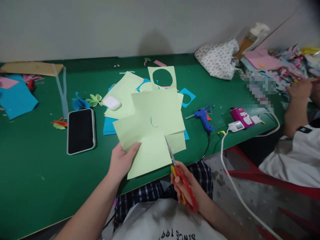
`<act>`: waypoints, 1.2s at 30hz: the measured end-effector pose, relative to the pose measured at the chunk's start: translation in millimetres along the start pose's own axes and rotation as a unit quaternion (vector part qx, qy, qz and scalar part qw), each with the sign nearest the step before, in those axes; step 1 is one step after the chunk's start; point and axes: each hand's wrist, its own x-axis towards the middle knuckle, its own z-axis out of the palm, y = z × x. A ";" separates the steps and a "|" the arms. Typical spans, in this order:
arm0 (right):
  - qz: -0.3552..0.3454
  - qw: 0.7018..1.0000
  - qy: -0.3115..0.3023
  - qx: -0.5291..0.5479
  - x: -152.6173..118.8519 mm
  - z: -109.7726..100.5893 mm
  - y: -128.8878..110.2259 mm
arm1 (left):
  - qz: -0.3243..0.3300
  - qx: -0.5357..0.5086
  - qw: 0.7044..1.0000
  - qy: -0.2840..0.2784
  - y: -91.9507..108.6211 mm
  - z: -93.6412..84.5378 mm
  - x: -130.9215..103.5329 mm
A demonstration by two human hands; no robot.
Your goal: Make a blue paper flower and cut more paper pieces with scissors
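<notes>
evidently left hand (123, 158) pinches green paper (155, 113) | right hand (183, 181) grips scissors (183, 183) | shirt (162, 221): "since 199"

Both of my hands are in front of me, each one gripping.
From my view, my left forearm (91, 208) slants up rightward to the left hand (122, 161), thumb (135, 148) laid on top; my right forearm (216, 215) slants up leftward, the right hand's (185, 181) fingers (177, 180) curled.

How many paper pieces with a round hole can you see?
2 clearly: a pale green piece just beyond the held sheet, and a small blue piece toward the glue gun. Others may be hidden in the pile.
</notes>
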 end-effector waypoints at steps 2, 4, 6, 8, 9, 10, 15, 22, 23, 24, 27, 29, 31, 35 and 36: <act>-0.009 0.999 -0.034 -0.020 -6.0 -6.2 -1.8 | -0.005 -0.008 1.000 0.006 1.1 -1.5 0.9; -0.007 0.996 -0.076 -0.054 -13.0 -18.1 -2.7 | -0.011 -0.022 1.000 0.014 3.0 -6.2 4.4; -0.011 0.991 -0.085 -0.106 -18.9 -34.4 -5.2 | -0.020 -0.040 0.999 0.009 5.8 -15.2 11.9; -0.040 0.978 -0.048 -0.200 -21.8 -51.2 -11.9 | -0.034 -0.045 0.998 -0.031 9.3 -27.2 23.3; -0.049 0.965 -0.034 -0.254 -21.8 -58.5 -17.1 | -0.040 -0.039 0.997 -0.060 11.3 -33.5 30.0; -0.061 0.951 -0.014 -0.304 -20.8 -64.4 -23.2 | -0.042 -0.029 0.995 -0.081 13.4 -39.4 37.0; -0.055 0.884 -0.006 -0.464 -8.1 -74.6 -52.1 | -0.061 -0.017 0.980 -0.188 22.5 -53.1 64.9; -0.131 0.824 0.010 -0.552 7.5 -76.6 -58.0 | -0.074 -0.017 0.964 -0.253 24.4 -45.2 76.2; -0.138 0.818 0.010 -0.558 9.2 -77.1 -58.0 | -0.071 -0.012 0.963 -0.259 24.8 -44.5 76.9; -0.143 0.816 0.005 -0.560 10.9 -77.3 -58.4 | -0.070 -0.007 0.962 -0.263 25.5 -43.9 77.5; -0.149 0.823 -0.015 -0.548 15.9 -76.4 -60.9 | -0.072 0.010 0.959 -0.274 28.4 -42.8 78.5; -0.138 0.834 -0.026 -0.534 19.7 -75.5 -62.8 | -0.074 0.014 0.956 -0.285 30.4 -42.6 78.5; -0.115 0.848 -0.044 -0.515 24.1 -75.5 -64.2 | -0.073 0.014 0.952 -0.296 31.7 -42.6 78.4; -0.096 0.869 -0.074 -0.480 32.3 -77.3 -66.2 | -0.067 0.007 0.950 -0.305 32.3 -43.0 79.1; -0.098 0.872 -0.075 -0.474 33.6 -77.3 -67.1 | -0.069 0.005 0.949 -0.306 32.1 -43.0 79.5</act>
